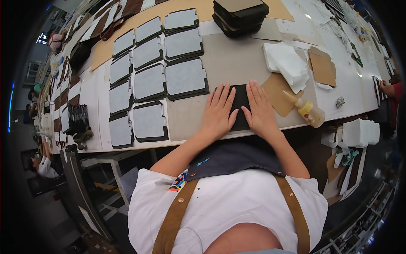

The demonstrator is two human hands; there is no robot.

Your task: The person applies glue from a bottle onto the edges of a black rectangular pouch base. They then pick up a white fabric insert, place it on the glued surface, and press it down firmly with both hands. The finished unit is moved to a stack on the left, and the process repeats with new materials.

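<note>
A black rectangular piece lies at the table's near edge, in front of me. Flat on its left side rests my left hand, fingers stretched out. My right hand lies the same way over its right side, with the two thumbs close together. Both hands cover parts of the piece, and neither grips anything. To the left, several black pieces with pale grey faces are laid out in rows. Right of my right hand, a squeeze bottle with a nozzle and yellowish contents lies tilted beside a tan card.
A tall stack of black pieces stands at the far side. White sheets and brown cardboard lie to the right, near a small crumpled silvery lump. Another person's hand shows at the right rim. Black pieces are bundled far left.
</note>
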